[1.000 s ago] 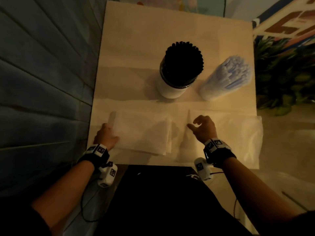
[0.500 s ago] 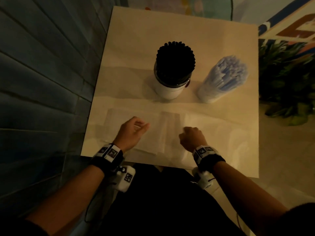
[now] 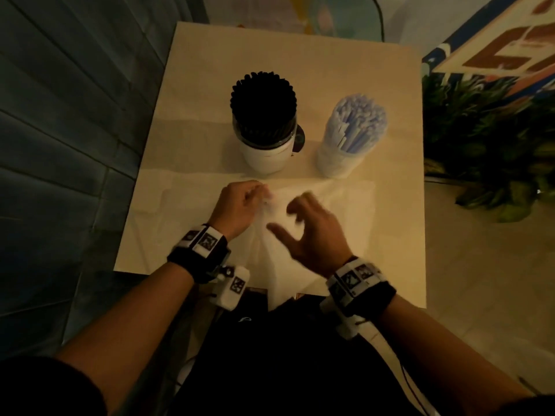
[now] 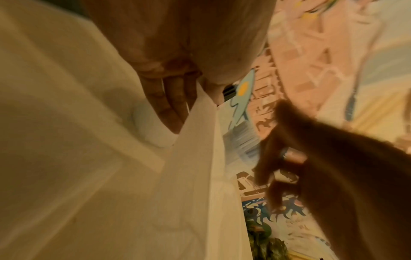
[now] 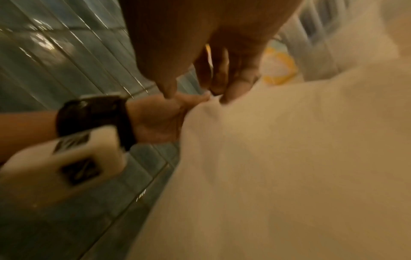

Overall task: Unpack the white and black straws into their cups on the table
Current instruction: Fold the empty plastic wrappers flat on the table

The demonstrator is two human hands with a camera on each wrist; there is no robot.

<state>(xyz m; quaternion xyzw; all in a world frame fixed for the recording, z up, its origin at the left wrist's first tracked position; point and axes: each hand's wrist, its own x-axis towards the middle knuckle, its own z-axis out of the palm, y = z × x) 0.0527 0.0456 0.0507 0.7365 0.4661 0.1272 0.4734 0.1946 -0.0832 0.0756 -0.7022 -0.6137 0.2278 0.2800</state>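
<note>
A white cup (image 3: 265,154) packed with black straws (image 3: 263,99) stands mid-table. To its right a clear cup (image 3: 339,160) holds the white straws (image 3: 357,121). My left hand (image 3: 240,202) pinches the top edge of an empty clear plastic bag (image 3: 282,265) and holds it up, so it drapes toward the table's near edge. The left wrist view shows the fingers (image 4: 171,102) and thumb clamped on the bag (image 4: 195,158). My right hand (image 3: 309,229) hovers beside it, blurred, fingers spread and curved. Its fingertips (image 5: 227,95) brush the bag (image 5: 289,158) without gripping it.
The small beige table (image 3: 390,85) stands against a blue-grey tiled wall (image 3: 75,145) on its left. Flat plastic wrapping (image 3: 180,196) lies on the table's near half. A leafy plant (image 3: 486,145) and a painted sign (image 3: 504,40) lie to the right.
Both hands came together at the table's middle. The left hand took hold of the bag and raised it. The right hand went from a fist to spread fingers.
</note>
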